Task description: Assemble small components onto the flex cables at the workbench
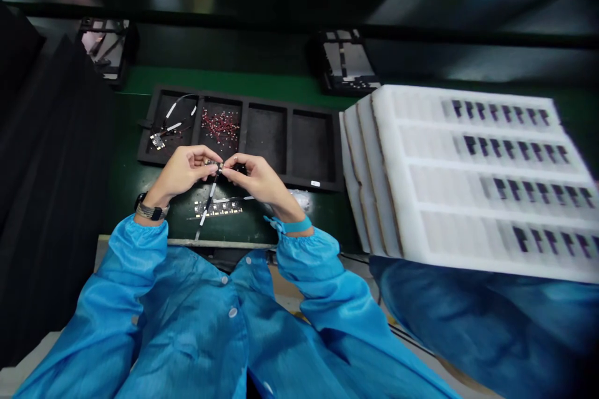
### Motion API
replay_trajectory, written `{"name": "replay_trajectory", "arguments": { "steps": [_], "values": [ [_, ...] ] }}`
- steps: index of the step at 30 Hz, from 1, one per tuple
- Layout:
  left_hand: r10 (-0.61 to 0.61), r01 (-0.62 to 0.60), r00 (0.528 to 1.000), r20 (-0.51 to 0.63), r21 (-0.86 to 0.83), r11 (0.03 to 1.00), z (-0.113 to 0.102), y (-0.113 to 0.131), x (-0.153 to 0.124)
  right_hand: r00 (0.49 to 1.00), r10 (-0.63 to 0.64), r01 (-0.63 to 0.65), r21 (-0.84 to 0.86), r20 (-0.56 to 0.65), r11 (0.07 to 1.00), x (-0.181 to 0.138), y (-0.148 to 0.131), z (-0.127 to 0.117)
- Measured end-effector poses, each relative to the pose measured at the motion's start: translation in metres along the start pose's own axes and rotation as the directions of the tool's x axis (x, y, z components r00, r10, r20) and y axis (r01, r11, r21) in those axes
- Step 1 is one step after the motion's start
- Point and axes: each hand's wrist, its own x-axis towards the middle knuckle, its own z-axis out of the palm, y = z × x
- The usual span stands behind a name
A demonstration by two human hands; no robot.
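A: Where is the piece being worked?

B: A small board with a flat ribbon hanging from it is held in the air between both hands. It is above the green mat, just in front of the black tray.

A: And the grip?

B: The left hand has thumb and forefinger pinched together on the board's left end. The right hand has its fingertips closed on the right end. Both are clamped on the same piece.

A: How far along does the work look?

B: I judge this 1 piece to be mid-handling. Whether the ribbon is fully seated is too small to tell. A row of boards lies on the mat under the hands, and I cannot tell whether those are finished or waiting.

A: What about stock?

B: The tray has 4 compartments. The leftmost holds loose ribbons and boards, and the next holds a heap of red parts. At the right is a blurred stack of white foam trays, with 4 rows of dark parts on the top one. With that much on hand, I would guess a good deal is left to do.
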Motion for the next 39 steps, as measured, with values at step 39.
{"name": "replay_trajectory", "arguments": {
  "steps": [39],
  "values": [
    [-0.039, 0.035, 0.999, -0.029, -0.114, 0.993, -0.006, -0.003, 0.000, 0.977, 0.107, -0.087, 0.117, -0.182, 0.989, 0.000, -0.002, 0.015]
  ]
}}
